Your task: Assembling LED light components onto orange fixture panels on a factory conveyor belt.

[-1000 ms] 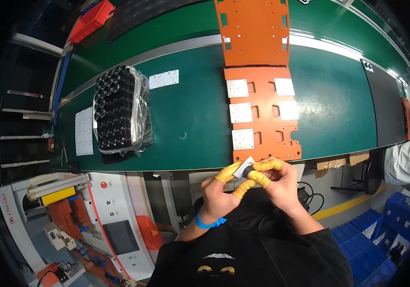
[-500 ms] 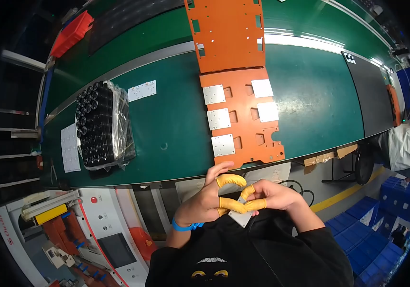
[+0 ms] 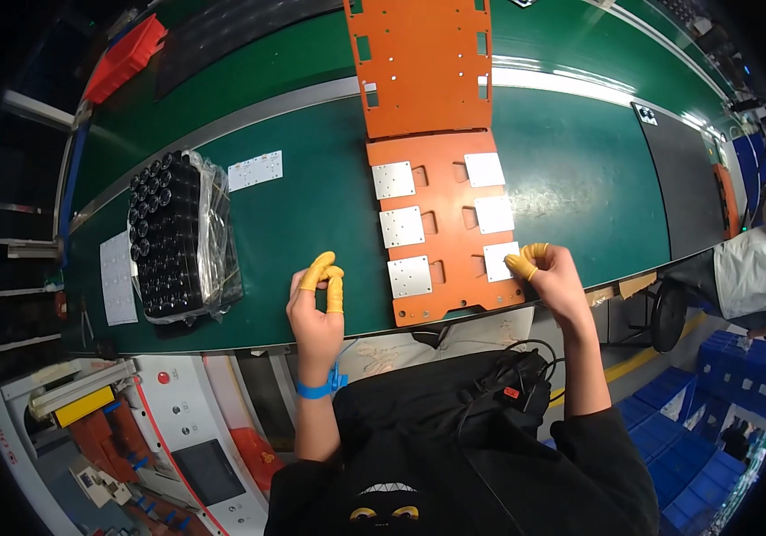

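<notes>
My right hand (image 3: 554, 279), with yellow finger cots, pinches the right edge of a thin white metal plate (image 3: 497, 262). That plate lies at the near right place of an orange fixture (image 3: 454, 234). Three more plates run down the fixture's left side, the nearest being a silvery plate (image 3: 411, 277); two others lie on the right behind the held one. My left hand (image 3: 318, 308) hovers over the green table left of the fixture. Its cotted fingertips are brought together, and nothing shows between them. A blue wristband (image 3: 319, 389) circles the left wrist.
The fixture's orange lid (image 3: 428, 67) is hinged open away from me. A wrapped block of black cylindrical parts (image 3: 169, 241) stands at the left, beside white perforated sheets (image 3: 256, 171). A black mat (image 3: 682, 179) lies at the right, and blue crates (image 3: 740, 366) stand below.
Both hands have parted from in front of my body. My right hand has carried the plate forward onto the fixture's near right place; my left hand has moved left over the table.
</notes>
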{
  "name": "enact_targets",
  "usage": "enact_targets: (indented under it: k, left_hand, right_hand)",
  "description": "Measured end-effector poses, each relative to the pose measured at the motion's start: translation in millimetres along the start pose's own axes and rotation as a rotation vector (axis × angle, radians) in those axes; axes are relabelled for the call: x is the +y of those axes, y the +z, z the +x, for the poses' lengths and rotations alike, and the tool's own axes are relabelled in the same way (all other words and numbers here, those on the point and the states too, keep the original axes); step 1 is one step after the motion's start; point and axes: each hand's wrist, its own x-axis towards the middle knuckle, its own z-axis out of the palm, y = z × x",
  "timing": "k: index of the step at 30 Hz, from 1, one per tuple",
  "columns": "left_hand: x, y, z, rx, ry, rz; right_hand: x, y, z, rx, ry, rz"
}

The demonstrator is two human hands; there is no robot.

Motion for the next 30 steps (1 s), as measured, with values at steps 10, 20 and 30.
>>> enact_targets:
  k: [10, 20, 30]
  left_hand:
    - [0, 14, 0, 0.126, 0.212, 0.241]
    - [0, 7, 1, 0.109, 0.193, 0.176]
    - [2, 5, -1, 0.103, 0.182, 0.167]
  right_hand:
    - [-22, -7, 5, -0.012, -0.008, -0.226]
    - [-129, -3, 137, -0.039, -0.157, 0.367]
    - [-102, -22, 73, -0.396, -0.276, 0.993]
